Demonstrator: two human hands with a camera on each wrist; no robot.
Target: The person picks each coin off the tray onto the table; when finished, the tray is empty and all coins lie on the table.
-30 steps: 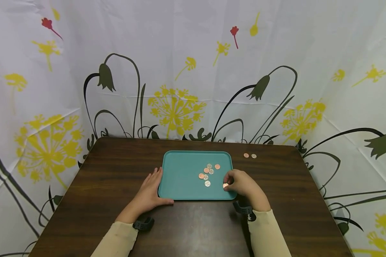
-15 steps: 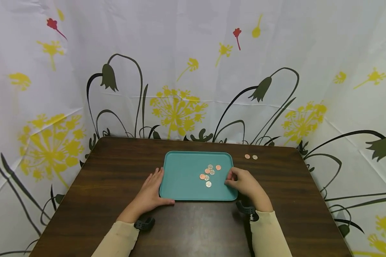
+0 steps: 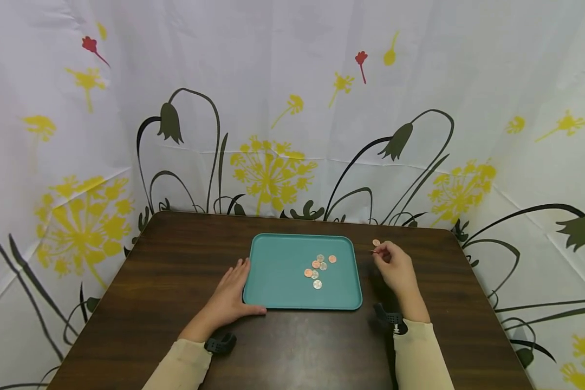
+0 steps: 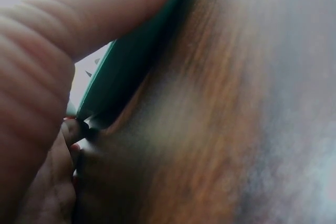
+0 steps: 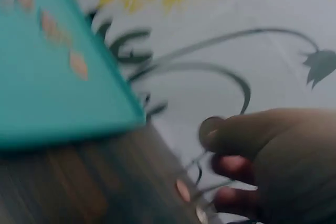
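Observation:
My right hand [image 3: 397,271] pinches a penny [image 5: 210,131] between thumb and fingertip, off the tray's right side and above the table. A copper coin [image 3: 376,242] and a silver coin [image 5: 201,214] lie on the table by that hand; in the head view the fingers cover the silver one. My left hand [image 3: 229,295] rests against the left edge of the teal tray [image 3: 273,271], fingers straight and thumb [image 4: 121,9] at the near left corner. On the tray's right half lie several copper and silver coins, among them a copper coin [image 3: 332,259] and a silver coin [image 3: 317,284].
The tray sits on a dark brown wooden table [image 3: 175,260]. Behind the table's far edge hangs a white curtain [image 3: 273,65] printed with flowers. Each wrist wears a black band, such as the right wristband [image 3: 390,318].
The right hand has picked the penny up from the tray's right side and moved right and away with it, over the tray's edge. The left hand stays at the tray's left edge.

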